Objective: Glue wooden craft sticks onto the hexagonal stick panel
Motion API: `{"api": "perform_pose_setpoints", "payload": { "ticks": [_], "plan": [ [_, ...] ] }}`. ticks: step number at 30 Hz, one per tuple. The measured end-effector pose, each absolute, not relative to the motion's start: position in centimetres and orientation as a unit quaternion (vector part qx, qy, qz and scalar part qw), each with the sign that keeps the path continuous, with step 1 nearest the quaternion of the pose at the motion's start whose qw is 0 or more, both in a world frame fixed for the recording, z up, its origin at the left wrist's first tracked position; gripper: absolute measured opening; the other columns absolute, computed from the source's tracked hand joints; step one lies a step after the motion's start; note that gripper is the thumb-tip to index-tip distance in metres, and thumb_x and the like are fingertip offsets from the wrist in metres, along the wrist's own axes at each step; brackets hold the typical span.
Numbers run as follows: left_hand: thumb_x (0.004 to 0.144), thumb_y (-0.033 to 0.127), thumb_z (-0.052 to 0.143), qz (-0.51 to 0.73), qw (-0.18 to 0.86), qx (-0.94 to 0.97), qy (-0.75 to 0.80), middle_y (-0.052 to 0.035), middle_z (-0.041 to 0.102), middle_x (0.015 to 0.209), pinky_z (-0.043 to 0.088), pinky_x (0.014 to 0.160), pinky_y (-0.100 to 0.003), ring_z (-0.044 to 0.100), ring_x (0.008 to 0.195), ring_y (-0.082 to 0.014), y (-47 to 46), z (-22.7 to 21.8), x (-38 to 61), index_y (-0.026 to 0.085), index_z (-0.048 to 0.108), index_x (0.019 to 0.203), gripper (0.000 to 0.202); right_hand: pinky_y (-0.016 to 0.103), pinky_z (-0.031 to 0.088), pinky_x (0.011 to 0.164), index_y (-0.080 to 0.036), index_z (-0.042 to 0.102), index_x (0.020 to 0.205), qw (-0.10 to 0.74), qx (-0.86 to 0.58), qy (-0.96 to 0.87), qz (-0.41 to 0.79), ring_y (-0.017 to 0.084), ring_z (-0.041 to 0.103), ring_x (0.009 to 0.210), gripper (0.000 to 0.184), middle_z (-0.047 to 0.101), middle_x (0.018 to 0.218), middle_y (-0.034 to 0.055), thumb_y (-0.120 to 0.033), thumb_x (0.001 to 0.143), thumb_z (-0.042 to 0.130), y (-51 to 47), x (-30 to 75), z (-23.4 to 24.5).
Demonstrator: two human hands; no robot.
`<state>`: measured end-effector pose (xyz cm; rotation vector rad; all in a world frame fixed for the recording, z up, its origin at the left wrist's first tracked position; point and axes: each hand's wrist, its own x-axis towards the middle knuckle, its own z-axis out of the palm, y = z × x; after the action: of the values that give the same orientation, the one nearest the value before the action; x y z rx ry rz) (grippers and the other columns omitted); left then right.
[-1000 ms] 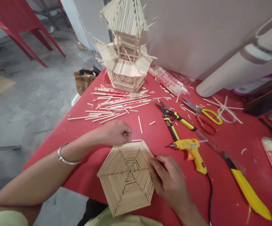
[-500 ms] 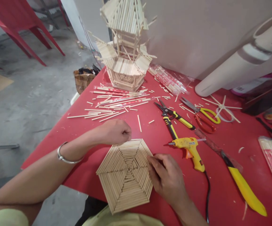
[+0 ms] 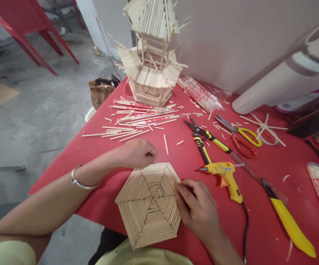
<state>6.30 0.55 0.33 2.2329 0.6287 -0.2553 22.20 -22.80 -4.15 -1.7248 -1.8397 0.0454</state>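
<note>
A flat hexagonal panel (image 3: 148, 204) made of thin wooden sticks lies on the red table (image 3: 258, 221) in front of me. My left hand (image 3: 137, 154), a bangle on its wrist, is closed in a pinch at the panel's far edge, pressing a stick there. My right hand (image 3: 196, 208) rests at the panel's right edge, its fingers curled and touching the sticks. A tall stick-built tower model (image 3: 151, 55) stands at the back of the table.
Loose sticks (image 3: 126, 129) and packets lie behind my left hand. To my right are a yellow glue gun (image 3: 227, 175) with its cord, yellow-handled pliers (image 3: 205, 141), scissors (image 3: 240, 136) and a yellow-handled knife (image 3: 289, 217). A white roll (image 3: 280, 77) leans at the back right. Red chair on the floor.
Both hands stay at the panel's edges with only tiny shifts. The view has drifted slightly.
</note>
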Motion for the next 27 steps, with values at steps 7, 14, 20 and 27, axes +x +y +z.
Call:
{"api": "perform_pose_setpoints", "payload": {
  "ticks": [7, 14, 20, 27],
  "plan": [
    [0.074, 0.017, 0.053, -0.115, 0.386, 0.872, 0.277, -0.0016, 0.075, 0.078, 0.039, 0.063, -0.026, 0.063, 0.069, -0.0145, 0.09, 0.76, 6.89, 0.02, 0.075, 0.075, 0.022, 0.036, 0.054, 0.077, -0.018, 0.067, 0.117, 0.296, -0.657, -0.693, 0.026, 0.021, 0.06, 0.092, 0.027, 0.063, 0.103, 0.0103, -0.015, 0.09, 0.063, -23.02, 22.33, -4.44],
    [0.072, 0.017, 0.054, -0.115, 0.394, 0.862, 0.297, -0.0018, 0.076, 0.08, 0.038, 0.063, -0.027, 0.064, 0.071, -0.0157, -0.26, 0.69, 7.15, 0.02, 0.075, 0.075, 0.021, 0.037, 0.054, 0.077, -0.018, 0.066, 0.118, 0.294, -0.656, -0.695, 0.03, 0.021, 0.058, 0.093, 0.027, 0.062, 0.104, 0.0105, -0.016, 0.091, 0.063, -23.17, 22.31, -4.68],
    [0.07, 0.016, 0.054, -0.111, 0.402, 0.859, 0.296, -0.0016, 0.074, 0.076, 0.038, 0.062, -0.026, 0.062, 0.068, -0.0147, -0.18, 0.67, 7.2, 0.02, 0.075, 0.073, 0.021, 0.036, 0.054, 0.076, -0.017, 0.066, 0.117, 0.297, -0.653, -0.697, 0.024, 0.021, 0.058, 0.093, 0.026, 0.062, 0.103, 0.0103, -0.016, 0.091, 0.062, -22.98, 22.24, -4.36],
    [0.07, 0.016, 0.056, -0.102, 0.409, 0.855, 0.303, -0.002, 0.073, 0.072, 0.039, 0.063, -0.026, 0.063, 0.068, -0.0153, -0.13, 0.43, 7.22, 0.019, 0.075, 0.07, 0.019, 0.037, 0.054, 0.077, -0.02, 0.067, 0.117, 0.298, -0.657, -0.692, 0.025, 0.02, 0.06, 0.092, 0.026, 0.064, 0.103, 0.0096, -0.017, 0.091, 0.062, -23.0, 22.32, -4.44]
  ]
}}
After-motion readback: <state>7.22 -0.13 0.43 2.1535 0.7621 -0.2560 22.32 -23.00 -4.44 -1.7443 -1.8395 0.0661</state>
